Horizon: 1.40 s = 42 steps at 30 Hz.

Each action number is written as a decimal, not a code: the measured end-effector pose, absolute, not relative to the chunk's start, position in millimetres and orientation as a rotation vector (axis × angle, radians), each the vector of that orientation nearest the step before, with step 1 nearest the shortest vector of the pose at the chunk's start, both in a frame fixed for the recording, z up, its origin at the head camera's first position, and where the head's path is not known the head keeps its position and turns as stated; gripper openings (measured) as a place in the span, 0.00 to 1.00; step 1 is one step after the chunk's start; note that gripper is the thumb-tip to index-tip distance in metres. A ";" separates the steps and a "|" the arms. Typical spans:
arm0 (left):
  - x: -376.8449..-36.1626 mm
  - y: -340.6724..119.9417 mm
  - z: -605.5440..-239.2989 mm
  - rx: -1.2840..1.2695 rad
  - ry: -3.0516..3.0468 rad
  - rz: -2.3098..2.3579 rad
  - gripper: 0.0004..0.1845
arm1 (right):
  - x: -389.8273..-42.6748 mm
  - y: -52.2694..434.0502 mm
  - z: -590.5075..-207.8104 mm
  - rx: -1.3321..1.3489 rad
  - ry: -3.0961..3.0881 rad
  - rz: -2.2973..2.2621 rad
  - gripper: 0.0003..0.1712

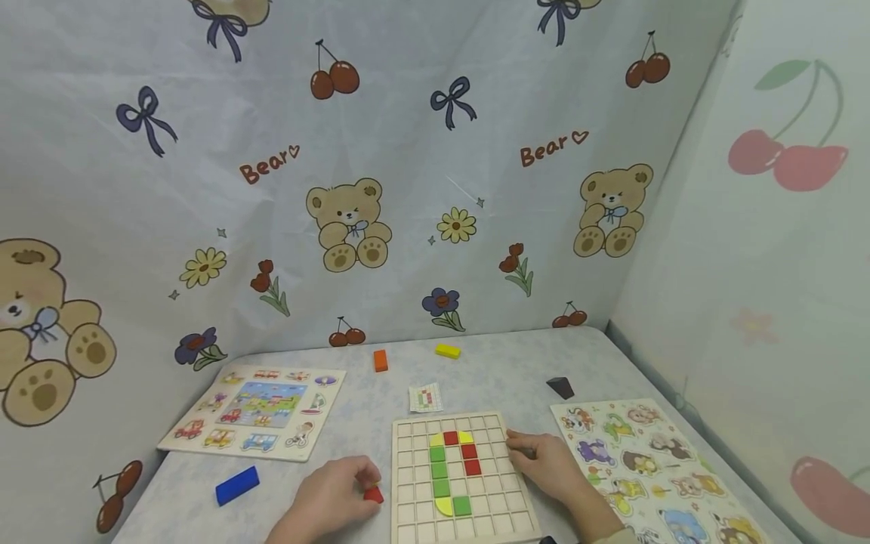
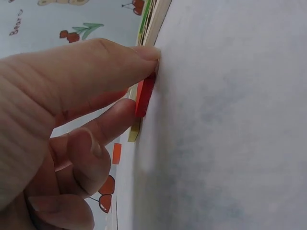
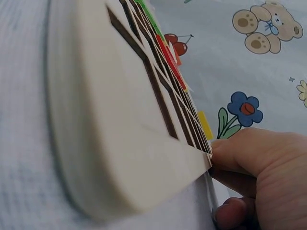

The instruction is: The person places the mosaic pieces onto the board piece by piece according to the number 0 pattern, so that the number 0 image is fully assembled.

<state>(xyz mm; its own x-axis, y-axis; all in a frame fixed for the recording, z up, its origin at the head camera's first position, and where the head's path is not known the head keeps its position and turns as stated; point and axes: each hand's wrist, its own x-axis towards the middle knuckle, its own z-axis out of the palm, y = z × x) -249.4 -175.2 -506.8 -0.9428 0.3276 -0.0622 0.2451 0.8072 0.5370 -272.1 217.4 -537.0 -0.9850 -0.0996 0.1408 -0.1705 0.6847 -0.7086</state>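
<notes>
My left hand (image 1: 336, 495) is beside the left edge of a wooden grid board (image 1: 492, 483). Its thumb and a finger pinch a small red tile (image 2: 145, 96), close to the table surface. A yellow piece (image 2: 134, 133) shows just past those fingertips; whether the hand touches it I cannot tell. My right hand (image 1: 544, 462) grips the board's right edge, thumb and fingers at the rim in the right wrist view. On the board lie green tiles (image 1: 440, 470), red tiles (image 1: 470, 452) and yellow curved tiles (image 1: 444, 507), forming a broken ring.
Behind the board lies a small pattern card (image 1: 425, 398). Farther back are an orange block (image 1: 381, 361) and a yellow block (image 1: 448, 351). A vehicle puzzle (image 1: 319, 438) and blue block (image 1: 237, 486) lie left; an animal puzzle (image 1: 567, 414) and dark block (image 1: 560, 387) lie right.
</notes>
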 end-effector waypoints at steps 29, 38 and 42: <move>-245.2 -127.7 -489.5 0.632 2.812 0.908 0.10 | -272.3 220.3 -539.6 0.298 -2.787 1.154 0.13; -246.7 -74.1 -491.4 0.753 2.737 0.954 0.08 | -272.9 221.1 -540.0 0.333 -2.784 1.172 0.14; -245.4 -51.1 -492.6 0.793 2.721 0.956 0.07 | -273.8 220.7 -538.3 0.327 -2.790 1.160 0.13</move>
<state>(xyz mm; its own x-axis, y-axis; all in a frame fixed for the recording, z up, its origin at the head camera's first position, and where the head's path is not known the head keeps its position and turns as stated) -245.4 -51.1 -492.6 -0.8489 0.5276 0.0322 0.4318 0.6571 0.6179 -273.8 220.7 -538.3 -0.9717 -0.1579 0.1759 -0.2360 0.6862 -0.6880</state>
